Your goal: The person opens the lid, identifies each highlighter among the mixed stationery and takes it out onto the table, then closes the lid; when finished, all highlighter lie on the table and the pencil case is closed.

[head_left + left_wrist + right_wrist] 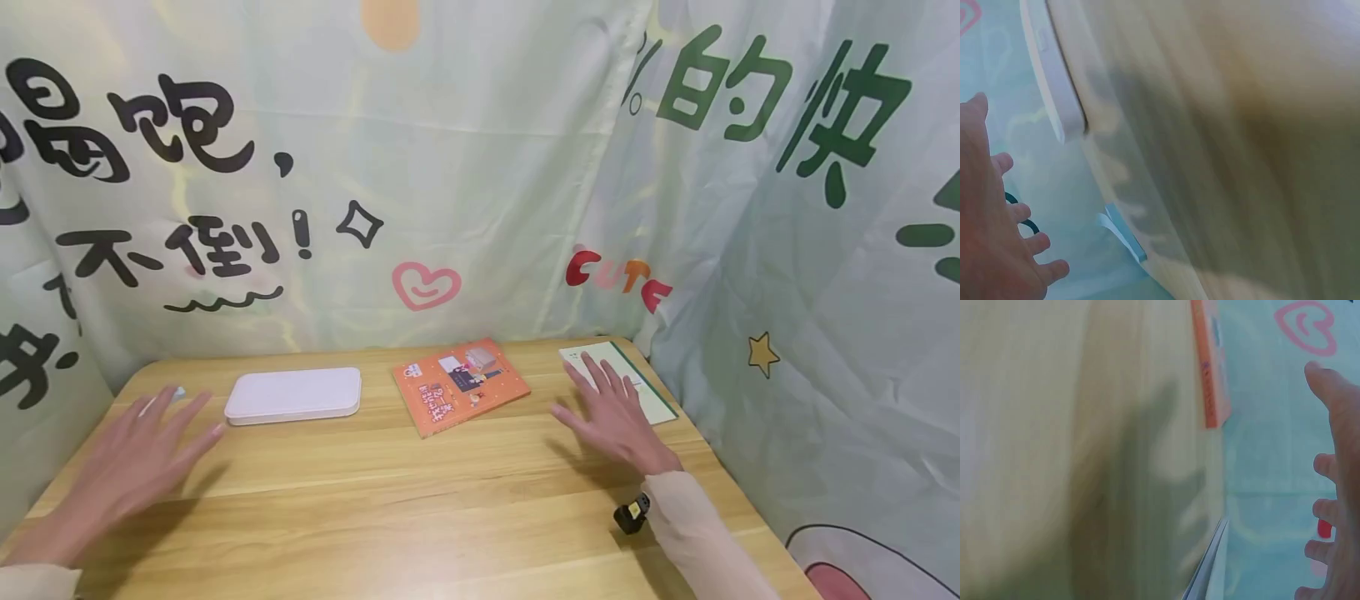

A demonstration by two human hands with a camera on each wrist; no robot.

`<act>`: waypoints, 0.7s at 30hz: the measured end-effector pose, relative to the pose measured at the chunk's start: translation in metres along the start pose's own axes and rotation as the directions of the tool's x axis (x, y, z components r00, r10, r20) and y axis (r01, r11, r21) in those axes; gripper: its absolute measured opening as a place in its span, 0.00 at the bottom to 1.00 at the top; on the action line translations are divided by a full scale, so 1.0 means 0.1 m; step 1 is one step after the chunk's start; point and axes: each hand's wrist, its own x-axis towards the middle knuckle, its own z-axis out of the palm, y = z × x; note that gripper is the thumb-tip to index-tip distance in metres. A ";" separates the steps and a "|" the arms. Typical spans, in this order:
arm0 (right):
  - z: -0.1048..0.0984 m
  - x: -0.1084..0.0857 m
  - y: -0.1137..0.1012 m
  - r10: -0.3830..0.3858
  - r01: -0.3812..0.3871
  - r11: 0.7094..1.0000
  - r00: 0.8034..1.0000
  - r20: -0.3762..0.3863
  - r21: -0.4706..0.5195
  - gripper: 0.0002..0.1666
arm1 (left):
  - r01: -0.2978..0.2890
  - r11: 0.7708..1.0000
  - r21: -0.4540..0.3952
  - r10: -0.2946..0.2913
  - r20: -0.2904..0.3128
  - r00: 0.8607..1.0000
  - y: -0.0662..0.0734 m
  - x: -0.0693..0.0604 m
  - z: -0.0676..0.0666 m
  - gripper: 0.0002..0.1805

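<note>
**Left hand (138, 467) and right hand (615, 417) hover, fingers apart, over a wood-grain table (420, 517)**

Both hands are raised with palms down and fingers spread, gripping nothing; their shadows fall on the tabletop beneath. The left hand is over the table's left end. Beyond its fingertips lies a small light-blue object (1125, 234) with a paler strip lifting from it, mostly hidden by the fingers in the head view and too unclear to name. Just right of that hand, a flat white rounded case (292, 396) lies near the back edge.

An orange illustrated booklet (457, 387) lies at an angle near the middle of the back edge, between the white case and the right hand. The right hand's fingers overlap a cream booklet with a green edge (654, 402) at the back right corner; the right wrist view shows them raised off the surface. A small black device (632, 514) sits at the right wrist, by a pale sleeve (697, 525).

Behind the table hangs a pale curtain (480, 192) printed with Chinese characters, a pink heart (427, 265) and the word "CUTE".
</note>
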 end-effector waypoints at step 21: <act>0.09 0.50 -0.89 -0.113 0.114 0.983 0.993 -0.018 0.145 0.52 | 0.032 0.948 -0.317 0.016 0.149 0.989 0.34 0.62 0.08 0.40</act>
